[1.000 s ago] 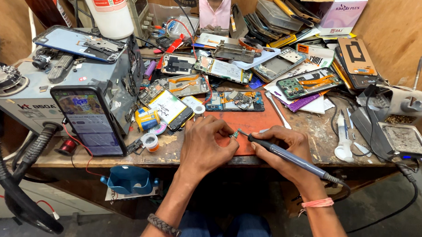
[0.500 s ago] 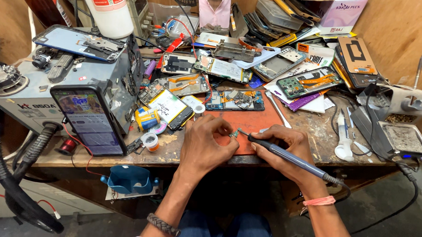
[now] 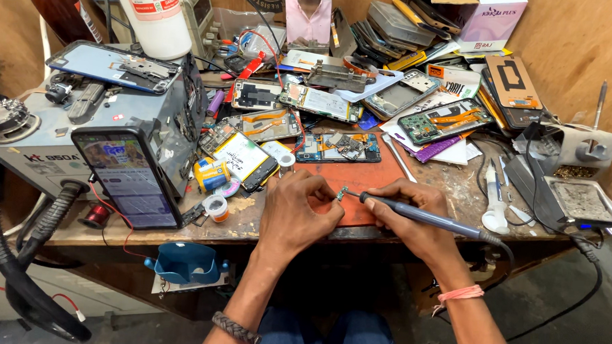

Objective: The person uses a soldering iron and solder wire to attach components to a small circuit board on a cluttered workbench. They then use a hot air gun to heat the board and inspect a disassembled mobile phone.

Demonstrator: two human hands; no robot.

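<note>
Front edge: your left hand (image 3: 298, 216) and right hand (image 3: 413, 216) work over the near rim of the cluttered wooden tabletop (image 3: 454, 197).
Open room: only the flat red-orange work mat (image 3: 370, 174) is partly bare; opened phones crowd its far side.
Left side: a grey rework station box (image 3: 117, 128) stands close.
Left fingers: pinched narrowly on a tiny green circuit part (image 3: 341, 192), above the mat's near edge.
Right fingers: wrapped round a slim grey soldering iron (image 3: 420, 214), tip touching the part.
</note>
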